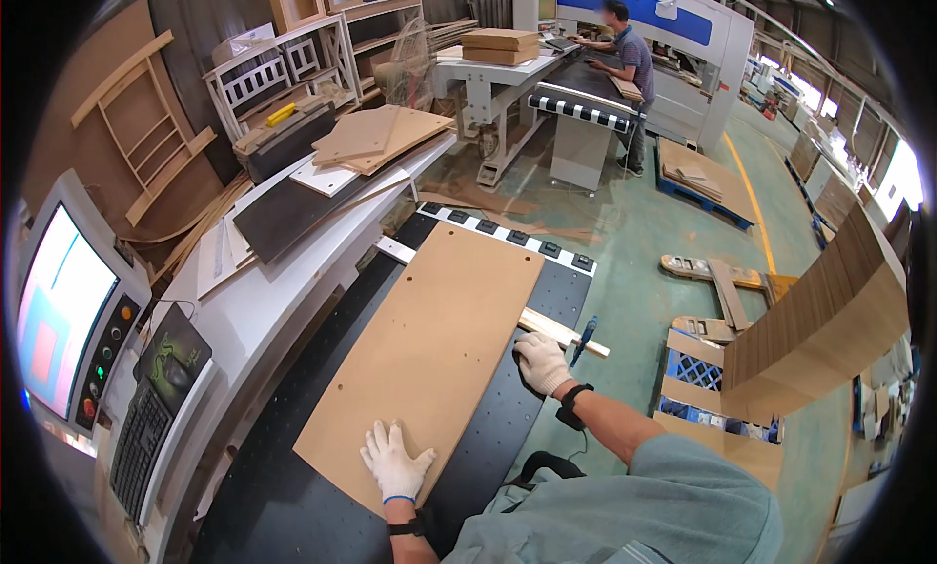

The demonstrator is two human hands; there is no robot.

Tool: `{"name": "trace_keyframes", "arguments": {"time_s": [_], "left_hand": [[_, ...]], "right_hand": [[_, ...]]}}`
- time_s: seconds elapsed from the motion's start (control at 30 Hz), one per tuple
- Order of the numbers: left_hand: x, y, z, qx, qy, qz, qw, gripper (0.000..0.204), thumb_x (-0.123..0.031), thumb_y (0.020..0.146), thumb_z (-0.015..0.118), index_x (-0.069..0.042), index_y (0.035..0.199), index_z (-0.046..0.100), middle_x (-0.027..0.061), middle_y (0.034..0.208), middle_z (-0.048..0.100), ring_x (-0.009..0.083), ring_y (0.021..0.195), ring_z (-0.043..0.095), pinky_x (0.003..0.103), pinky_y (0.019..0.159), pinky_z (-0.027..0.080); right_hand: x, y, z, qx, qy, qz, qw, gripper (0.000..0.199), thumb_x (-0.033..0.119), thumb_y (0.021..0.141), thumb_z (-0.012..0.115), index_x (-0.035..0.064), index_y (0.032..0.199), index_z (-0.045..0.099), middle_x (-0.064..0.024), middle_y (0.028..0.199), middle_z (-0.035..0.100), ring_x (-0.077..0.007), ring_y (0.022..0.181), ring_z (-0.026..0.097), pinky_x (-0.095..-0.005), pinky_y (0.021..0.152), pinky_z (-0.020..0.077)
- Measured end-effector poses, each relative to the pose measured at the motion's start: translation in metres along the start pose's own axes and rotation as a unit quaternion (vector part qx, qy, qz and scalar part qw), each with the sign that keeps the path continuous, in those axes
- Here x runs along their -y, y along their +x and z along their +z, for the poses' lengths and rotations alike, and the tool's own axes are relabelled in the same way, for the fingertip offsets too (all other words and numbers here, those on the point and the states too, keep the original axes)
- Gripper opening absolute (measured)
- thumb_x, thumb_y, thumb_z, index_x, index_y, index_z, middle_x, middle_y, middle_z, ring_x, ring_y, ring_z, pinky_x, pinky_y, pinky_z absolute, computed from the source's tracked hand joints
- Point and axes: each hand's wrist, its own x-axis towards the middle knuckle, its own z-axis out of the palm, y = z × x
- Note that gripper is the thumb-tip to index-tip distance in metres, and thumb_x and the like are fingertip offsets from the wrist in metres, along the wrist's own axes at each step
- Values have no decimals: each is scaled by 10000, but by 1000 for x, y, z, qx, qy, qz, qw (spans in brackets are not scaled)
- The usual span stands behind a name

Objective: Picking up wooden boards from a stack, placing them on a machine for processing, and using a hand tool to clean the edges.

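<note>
A large tan board [420, 359] with several small holes lies flat on the black machine bed [478, 437]. My left hand [395, 462], in a white glove, rests on the board's near end with fingers spread. Beside the board's right edge is my gloved right hand [543, 363], its fingers curled down over the bed's edge around something dark that I cannot make out. A slim blue tool [585, 339] stands just right of that hand; whether the hand touches it is unclear. A pale wooden strip [547, 327] sticks out from the board just beyond the hand.
On the left are a monitor [73, 310], keyboard [142, 452] and mouse [176, 376]. Panels [376, 140] lie on the white side table [264, 310]. To the right stand stacked boards [815, 330] and a pallet jack [717, 271]. Another person [634, 61] works at a far machine.
</note>
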Motion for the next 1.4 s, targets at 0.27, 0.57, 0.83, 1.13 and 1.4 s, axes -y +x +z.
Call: {"name": "trace_keyframes", "arguments": {"time_s": [0.27, 0.57, 0.83, 1.13, 1.4], "left_hand": [[2, -5, 10, -33, -1, 8, 999, 946, -508, 749, 895, -67, 1512, 550, 247, 1647, 404, 463, 1536, 340, 608, 1268, 247], [-10, -57, 21, -35, 49, 43, 997, 892, -466, 765, 902, -57, 1481, 563, 232, 1595, 453, 435, 1509, 379, 580, 1264, 271], [-6, -54, 36, -102, 54, 70, 991, 811, -361, 765, 910, -93, 1457, 585, 188, 1543, 506, 412, 1461, 432, 557, 1248, 303], [0, -106, 51, -132, 31, -95, 986, 888, -346, 713, 946, -47, 1462, 574, 230, 1591, 463, 417, 1502, 401, 532, 1270, 295], [-12, -135, 51, -300, -83, -250, 917, 781, -195, 796, 892, -4, 1470, 547, 264, 1336, 674, 456, 1259, 622, 501, 1076, 507]], "right_hand": [[-4, 0, 6, -19, 26, 3, 999, 126, 114, 896, 653, 67, 1001, 705, -90, 1115, 706, -328, 1128, 651, -460, 1013, 504], [-8, -5, 8, -29, 26, 1, 999, 128, 118, 890, 662, 68, 995, 717, -95, 1095, 713, -324, 1110, 662, -457, 1002, 508], [-17, -1, 12, -7, 36, 2, 999, 135, 110, 872, 670, 75, 993, 720, -87, 1127, 712, -315, 1131, 655, -457, 1017, 500], [-16, -9, 6, -27, 43, -20, 999, 167, 113, 836, 688, 64, 995, 708, -114, 1115, 708, -349, 1127, 659, -473, 1018, 488], [-23, 4, 6, 22, 34, -66, 997, 93, 77, 808, 673, 59, 900, 672, -157, 946, 648, -381, 971, 620, -516, 879, 483]]}}
